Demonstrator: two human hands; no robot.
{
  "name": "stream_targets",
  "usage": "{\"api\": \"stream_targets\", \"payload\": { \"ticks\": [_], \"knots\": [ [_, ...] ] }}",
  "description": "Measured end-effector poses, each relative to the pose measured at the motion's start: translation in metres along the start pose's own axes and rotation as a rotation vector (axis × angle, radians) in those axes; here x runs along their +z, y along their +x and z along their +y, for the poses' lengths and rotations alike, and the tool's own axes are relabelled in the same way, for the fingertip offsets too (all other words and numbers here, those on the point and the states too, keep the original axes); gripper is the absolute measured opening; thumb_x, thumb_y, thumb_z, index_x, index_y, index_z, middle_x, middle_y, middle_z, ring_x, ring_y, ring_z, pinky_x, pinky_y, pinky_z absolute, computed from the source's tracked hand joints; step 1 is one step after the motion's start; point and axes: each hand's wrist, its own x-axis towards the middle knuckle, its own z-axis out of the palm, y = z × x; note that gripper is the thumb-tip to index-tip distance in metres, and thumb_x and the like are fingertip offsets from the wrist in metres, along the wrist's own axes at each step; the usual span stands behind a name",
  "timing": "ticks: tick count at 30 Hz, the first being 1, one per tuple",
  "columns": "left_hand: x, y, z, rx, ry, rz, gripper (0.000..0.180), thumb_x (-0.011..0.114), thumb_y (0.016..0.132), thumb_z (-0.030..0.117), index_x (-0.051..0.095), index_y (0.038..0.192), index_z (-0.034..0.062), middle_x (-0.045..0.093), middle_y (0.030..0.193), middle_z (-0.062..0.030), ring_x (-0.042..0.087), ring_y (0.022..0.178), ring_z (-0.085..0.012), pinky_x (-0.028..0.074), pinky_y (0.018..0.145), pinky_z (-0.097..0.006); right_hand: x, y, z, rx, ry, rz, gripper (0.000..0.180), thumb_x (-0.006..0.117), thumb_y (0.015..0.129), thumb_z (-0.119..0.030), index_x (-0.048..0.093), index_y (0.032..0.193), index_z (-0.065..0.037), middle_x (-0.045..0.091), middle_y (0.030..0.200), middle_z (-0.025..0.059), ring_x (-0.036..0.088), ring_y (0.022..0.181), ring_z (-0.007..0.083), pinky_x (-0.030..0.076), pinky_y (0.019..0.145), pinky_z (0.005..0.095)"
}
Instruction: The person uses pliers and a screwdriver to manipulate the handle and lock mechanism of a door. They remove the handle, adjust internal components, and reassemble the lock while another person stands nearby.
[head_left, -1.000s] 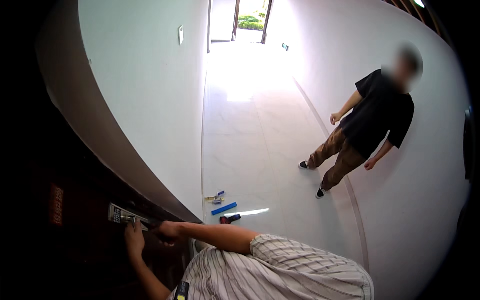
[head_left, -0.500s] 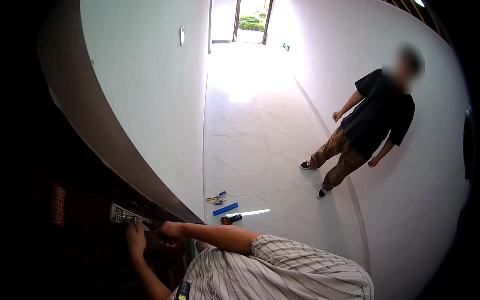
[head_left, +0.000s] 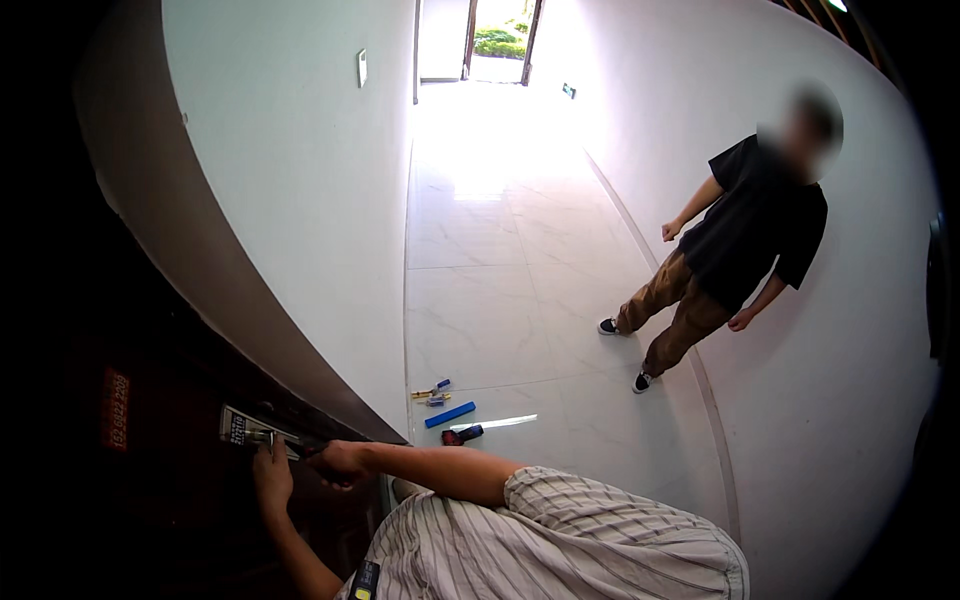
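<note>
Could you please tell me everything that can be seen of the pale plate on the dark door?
The plate is long, narrow and straight-edged, pale and metal-looking, and sits on the dark door, slanting down to the right in this view. A dark printed patch shows toward its left end, and a shiny fitting stands out near its middle. The left hand has its fingers at that fitting; the right hand is near the right end, where shadow hides any contact.

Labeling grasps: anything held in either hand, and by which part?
Left hand is at the metal door handle; grip unclear. Right hand is curled; whether it holds anything is too dark to tell.
</note>
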Motion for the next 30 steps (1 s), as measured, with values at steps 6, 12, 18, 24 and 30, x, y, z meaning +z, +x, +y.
{"api": "stream_targets", "payload": {
  "ticks": [6, 12, 18, 24, 30],
  "knots": [
    [-0.002, -0.001, 0.005, -0.012, -0.030, -0.032, 0.055, 0.044, 0.099, 0.040, 0.059, 0.106, -0.0119, 0.062, 0.099, -0.0333, 0.058, 0.097, -0.0500, 0.044, 0.081, -0.050, 0.001, -0.002, 0.000, 0.020, -0.003, 0.034, 0.033, 0.051, 0.097, -0.035, 0.054, 0.077, -0.008, 0.054, 0.067, 0.0038, 0.050, 0.051, 0.0130, 0.042, 0.044, 0.0278],
    [-0.003, 0.001, 0.001, -0.051, -0.052, -0.025, 0.052, 0.045, 0.099, 0.039, 0.060, 0.103, -0.0106, 0.062, 0.100, -0.0330, 0.058, 0.098, -0.0489, 0.044, 0.082, -0.049, 0.006, -0.009, -0.007, 0.002, -0.027, 0.006, 0.037, 0.051, 0.096, -0.036, 0.053, 0.072, -0.008, 0.053, 0.064, 0.0039, 0.050, 0.049, 0.0132, 0.042, 0.043, 0.0277],
    [0.000, 0.003, -0.003, -0.019, -0.035, -0.041, 0.051, 0.045, 0.099, 0.038, 0.060, 0.103, -0.0107, 0.062, 0.097, -0.0325, 0.059, 0.094, -0.0490, 0.045, 0.079, -0.050, 0.003, -0.005, 0.000, -0.030, 0.021, 0.014, 0.035, 0.053, 0.095, -0.033, 0.053, 0.072, -0.007, 0.052, 0.064, 0.0053, 0.050, 0.049, 0.0142, 0.043, 0.044, 0.0279],
    [-0.003, 0.001, 0.006, -0.033, -0.018, -0.055, 0.050, 0.045, 0.100, 0.037, 0.060, 0.102, -0.0103, 0.062, 0.095, -0.0316, 0.060, 0.092, -0.0479, 0.045, 0.078, -0.049, 0.004, -0.009, -0.004, 0.009, 0.030, 0.010, 0.032, 0.054, 0.094, -0.031, 0.054, 0.072, -0.008, 0.053, 0.065, 0.0041, 0.051, 0.051, 0.0134, 0.042, 0.044, 0.0274],
    [-0.004, -0.001, 0.009, 0.003, -0.091, -0.078, 0.047, 0.044, 0.101, 0.034, 0.060, 0.105, -0.0104, 0.063, 0.095, -0.0302, 0.061, 0.091, -0.0456, 0.045, 0.079, -0.047, 0.003, -0.011, -0.004, 0.028, 0.055, -0.029, 0.031, 0.055, 0.095, -0.035, 0.054, 0.074, -0.011, 0.055, 0.068, 0.0029, 0.051, 0.053, 0.0125, 0.043, 0.047, 0.0267]
  ]
}}
